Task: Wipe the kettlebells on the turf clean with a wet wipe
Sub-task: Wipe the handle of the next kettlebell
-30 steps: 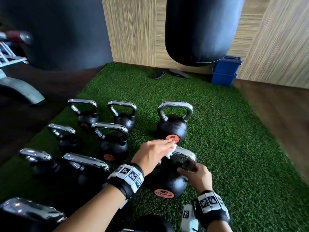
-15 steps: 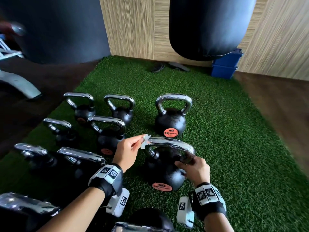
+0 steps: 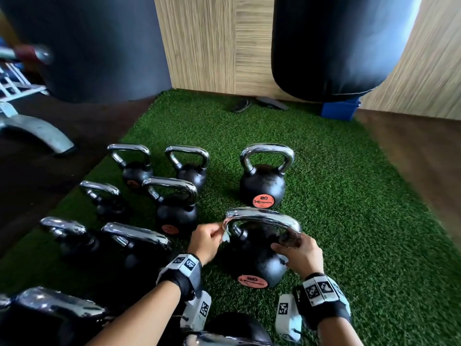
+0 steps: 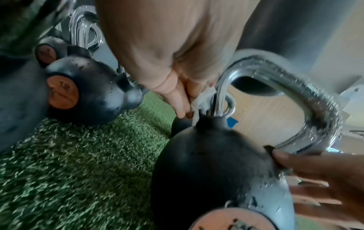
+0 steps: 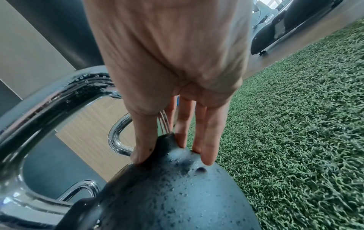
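Observation:
A black kettlebell [image 3: 252,260] with a chrome handle [image 3: 264,217] and an orange label stands on the green turf [image 3: 361,221] right in front of me. My left hand [image 3: 212,237] pinches a crumpled white wet wipe [image 3: 225,236] against the left leg of that handle, just above the black body. The left wrist view shows the wipe [image 4: 204,98] pressed to the chrome leg. My right hand [image 3: 295,252] grips the right foot of the handle; its fingers [image 5: 206,140] and thumb straddle the black stub there. Water drops speckle the kettlebell body [image 5: 177,194].
A 20 kg kettlebell [image 3: 262,186] stands just behind, and several smaller ones [image 3: 174,211] crowd the left side of the turf. A black punching bag [image 3: 336,46] hangs ahead above a blue box [image 3: 339,112]. Slippers [image 3: 242,106] lie by the wall. Dark wood floor lies on the right.
My left hand slid the wipe from the top of the handle over its left bend and down the left leg. The right hand stayed on the handle's right end.

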{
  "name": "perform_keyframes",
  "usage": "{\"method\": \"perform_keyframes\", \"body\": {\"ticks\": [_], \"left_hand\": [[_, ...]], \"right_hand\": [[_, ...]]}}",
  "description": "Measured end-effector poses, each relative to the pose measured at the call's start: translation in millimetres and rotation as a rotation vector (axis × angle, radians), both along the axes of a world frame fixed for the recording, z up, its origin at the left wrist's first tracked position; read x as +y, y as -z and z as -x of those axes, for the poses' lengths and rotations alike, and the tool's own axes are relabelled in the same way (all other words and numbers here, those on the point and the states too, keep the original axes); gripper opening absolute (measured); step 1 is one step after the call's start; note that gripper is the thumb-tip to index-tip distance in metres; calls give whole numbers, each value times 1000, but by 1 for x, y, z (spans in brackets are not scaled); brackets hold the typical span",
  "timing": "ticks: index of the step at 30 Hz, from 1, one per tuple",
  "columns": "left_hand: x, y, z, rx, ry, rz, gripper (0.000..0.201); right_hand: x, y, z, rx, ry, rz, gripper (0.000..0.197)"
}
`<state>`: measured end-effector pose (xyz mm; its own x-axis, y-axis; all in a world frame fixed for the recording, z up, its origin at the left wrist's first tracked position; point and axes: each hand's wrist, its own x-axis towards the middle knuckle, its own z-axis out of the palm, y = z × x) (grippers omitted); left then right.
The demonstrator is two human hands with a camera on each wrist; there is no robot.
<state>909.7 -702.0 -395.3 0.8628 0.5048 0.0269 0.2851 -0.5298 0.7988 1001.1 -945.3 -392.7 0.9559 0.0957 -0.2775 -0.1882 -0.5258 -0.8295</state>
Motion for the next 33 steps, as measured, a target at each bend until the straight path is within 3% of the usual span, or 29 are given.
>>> {"method": "perform_keyframes", "body": {"ticks": [3,6,7,9,11,12,15,18,21,24,26,28,31,33], "left_hand": [[-1,4,-1,104,12,40,17],[-2,-2,3,66,84,454,14],[-4,-5,6,50,88,514,21],[-8,-4,9,54,89,304,45],[-8,-4,9,41,56,29,45],[-8,-5,7,7,59,-19,39],[-9,-11,-9,-56,77,-110,29],[-11,-15,-35,-47,115,-196,40],[-19,-23,-59,-4,177,-291,53],[-29,-34,-77,-13,238,-322,48],[-34,-41,-82,41,264,-330,47],[-30,-38,-84,65,296,-180,50],[-24,-32,-72,13,329,23,55],[-28,-28,-66,-32,320,-44,47]], "right_hand": [[2,-2,0,54,20,-72,51],[4,-5,2,90,14,-160,72],[4,-6,3,93,12,-186,74],[2,-8,7,98,-15,-241,70],[-5,-13,10,39,-94,-187,59],[-9,-14,12,-5,-130,-145,51],[-26,-16,17,-51,-216,-94,26],[-39,-15,19,-150,-368,72,37],[-34,-23,24,-254,-544,262,36],[-15,-27,28,-248,-642,221,28],[-4,-29,25,-209,-607,150,19],[2,-28,22,-226,-509,87,14],[4,-23,17,-212,-468,163,61],[7,-20,15,-155,-473,112,69]]}}
